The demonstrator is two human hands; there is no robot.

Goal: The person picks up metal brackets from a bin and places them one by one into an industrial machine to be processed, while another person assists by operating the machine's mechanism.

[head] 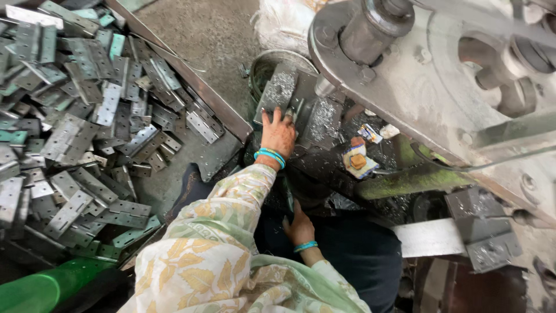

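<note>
My left hand (278, 134) reaches forward to the press die (280, 88), which is dusted with metal chips. Its fingertips grip a small grey hinge plate (297, 114) lying between the two die blocks. A teal bangle sits on that wrist. My right hand (299, 225) is lower, close to my body, at the dark front edge of the machine bed. Its fingers curl by a thin dark strip (288, 198); whether they hold it is unclear. On the left, a metal tray (214, 156) holds a heap of several grey hinge plates (75, 122).
The large grey press body (440, 75) with its round ram (373, 26) overhangs the die at the upper right. A green-stained bar (405, 181) and a small crumpled packet (358, 159) lie right of the die. A green cylinder (40, 287) sits at the lower left.
</note>
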